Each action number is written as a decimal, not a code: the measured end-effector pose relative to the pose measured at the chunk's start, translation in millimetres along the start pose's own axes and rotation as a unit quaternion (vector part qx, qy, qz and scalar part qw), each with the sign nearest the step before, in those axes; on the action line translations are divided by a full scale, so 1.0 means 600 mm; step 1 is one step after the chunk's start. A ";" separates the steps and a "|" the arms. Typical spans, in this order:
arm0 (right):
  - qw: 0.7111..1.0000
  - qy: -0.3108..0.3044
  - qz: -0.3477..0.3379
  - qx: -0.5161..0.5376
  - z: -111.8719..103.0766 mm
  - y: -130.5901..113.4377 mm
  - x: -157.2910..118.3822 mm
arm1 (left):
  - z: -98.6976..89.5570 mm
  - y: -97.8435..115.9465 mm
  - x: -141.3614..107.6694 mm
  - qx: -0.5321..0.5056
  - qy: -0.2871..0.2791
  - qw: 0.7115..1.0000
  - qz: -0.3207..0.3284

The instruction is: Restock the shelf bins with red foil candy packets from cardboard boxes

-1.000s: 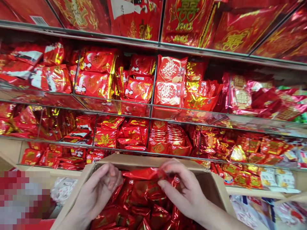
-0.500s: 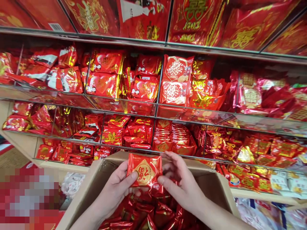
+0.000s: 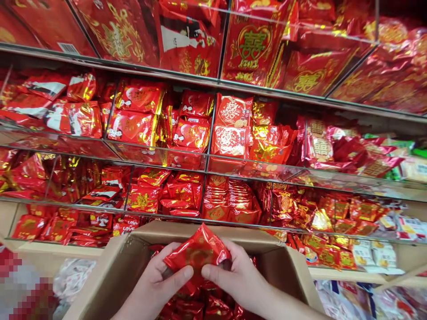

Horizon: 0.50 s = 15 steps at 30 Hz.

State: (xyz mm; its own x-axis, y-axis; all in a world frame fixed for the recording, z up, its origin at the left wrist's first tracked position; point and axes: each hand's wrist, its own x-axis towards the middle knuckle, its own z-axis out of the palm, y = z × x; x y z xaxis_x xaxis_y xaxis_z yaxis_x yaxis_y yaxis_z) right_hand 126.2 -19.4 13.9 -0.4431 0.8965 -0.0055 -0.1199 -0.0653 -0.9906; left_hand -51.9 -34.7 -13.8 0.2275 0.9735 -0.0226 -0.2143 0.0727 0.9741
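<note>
Both of my hands grip one red foil snack packet [image 3: 200, 253] with a faint gold print, turned so that one corner points up. My left hand [image 3: 163, 280] pinches its left side, the thumb lying across the front. On the right side my right hand [image 3: 233, 275] is closed the same way, its thumb near the other one. Fingers behind the packet are hidden. Beneath the hands stands an open cardboard box [image 3: 110, 266], with many similar red packets [image 3: 187, 306] heaped inside.
Behind the box rises a shelf with clear dividers [image 3: 213, 160]. Stacked red packets [image 3: 216, 200] fill a compartment just above the box. Larger red bags [image 3: 253, 44] stand on the top tier. Clear plastic bags [image 3: 73, 278] lie at lower left, and more bags [image 3: 350, 298] at lower right.
The packet has turned from lying square to corner-up. My right hand has closed in from beside it and now grips it too. The view has shifted, so the shelf sits lower.
</note>
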 end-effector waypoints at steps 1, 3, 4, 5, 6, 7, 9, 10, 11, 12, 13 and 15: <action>0.999 0.018 0.004 0.027 -0.006 -0.006 0.003 | 0.001 -0.002 0.000 -0.002 0.001 1.000 0.002; 0.995 0.060 0.023 0.077 -0.029 -0.024 0.011 | 0.001 -0.004 0.001 -0.003 0.007 1.000 -0.004; 0.991 0.083 0.042 0.097 -0.045 -0.034 0.017 | 0.001 -0.005 0.002 0.000 0.009 1.000 -0.011; 0.986 0.107 0.066 0.113 -0.063 -0.045 0.026 | 0.000 -0.007 0.003 0.006 0.009 1.000 -0.021; 0.979 0.132 0.092 0.123 -0.083 -0.055 0.038 | -0.001 -0.010 0.004 0.017 0.009 0.999 -0.030; 0.973 0.155 0.110 0.127 -0.101 -0.065 0.052 | -0.001 -0.014 0.006 0.030 0.008 0.999 -0.038; 0.971 0.198 0.099 0.090 -0.133 -0.078 0.086 | 0.000 -0.023 0.009 0.053 0.003 0.997 -0.049; 0.972 0.216 0.080 0.052 -0.145 -0.081 0.106 | 0.001 -0.028 0.011 0.062 -0.002 0.997 -0.056; 0.971 0.230 0.059 0.010 -0.154 -0.082 0.125 | 0.002 -0.033 0.012 0.070 -0.009 0.996 -0.063; 0.969 0.241 0.042 -0.030 -0.161 -0.082 0.145 | 0.003 -0.037 0.012 0.076 -0.017 0.995 -0.069; 0.966 0.248 0.030 -0.065 -0.165 -0.080 0.164 | 0.004 -0.041 0.012 0.080 -0.024 0.994 -0.072; 0.961 0.248 0.013 -0.123 -0.168 -0.076 0.199 | 0.004 -0.047 0.012 0.088 -0.036 0.993 -0.076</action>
State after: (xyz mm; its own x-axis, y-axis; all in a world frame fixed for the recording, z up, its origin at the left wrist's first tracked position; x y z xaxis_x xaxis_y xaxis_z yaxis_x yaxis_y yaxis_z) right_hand 168.3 134.7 44.6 0.0418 0.9985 -0.0346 0.1259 -0.0396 -0.9912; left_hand -41.8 -30.2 -40.8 0.3129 0.9359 -0.1620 -0.0053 0.1723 0.9850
